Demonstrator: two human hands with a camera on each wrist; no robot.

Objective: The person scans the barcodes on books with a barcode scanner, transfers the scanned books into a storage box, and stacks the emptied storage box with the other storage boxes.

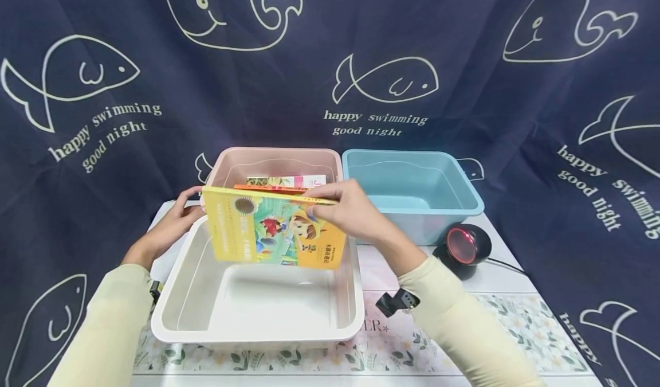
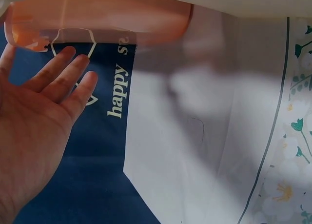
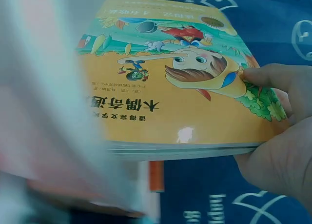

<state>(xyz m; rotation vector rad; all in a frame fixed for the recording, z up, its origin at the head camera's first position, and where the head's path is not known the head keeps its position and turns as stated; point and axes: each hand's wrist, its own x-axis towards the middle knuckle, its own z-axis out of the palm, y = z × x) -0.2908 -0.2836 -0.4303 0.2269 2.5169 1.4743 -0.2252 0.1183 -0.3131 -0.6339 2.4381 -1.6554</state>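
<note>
My right hand (image 1: 356, 210) pinches a yellow-orange picture book (image 1: 289, 232) at one edge, thumb on the cover. The book hangs tilted above the white bin (image 1: 258, 336), partly in front of the pink bin (image 1: 278, 152). Up close in the right wrist view, the glossy cover of the book (image 3: 204, 114) shows a long-nosed cartoon figure, and the right hand (image 3: 282, 151) holds it. My left hand (image 1: 172, 226) is at the pink bin's near left corner. In the left wrist view the left hand (image 2: 41, 116) has spread fingers beside the pink bin (image 2: 107, 16).
Inside the pink bin are an orange-edged book (image 1: 247, 187) and a white-covered one (image 1: 314, 180). A blue bin (image 1: 412, 210) stands to its right. Near that is a round black device (image 1: 466, 246) with a red light and a cord. A flowered cloth (image 1: 536, 324) covers the table.
</note>
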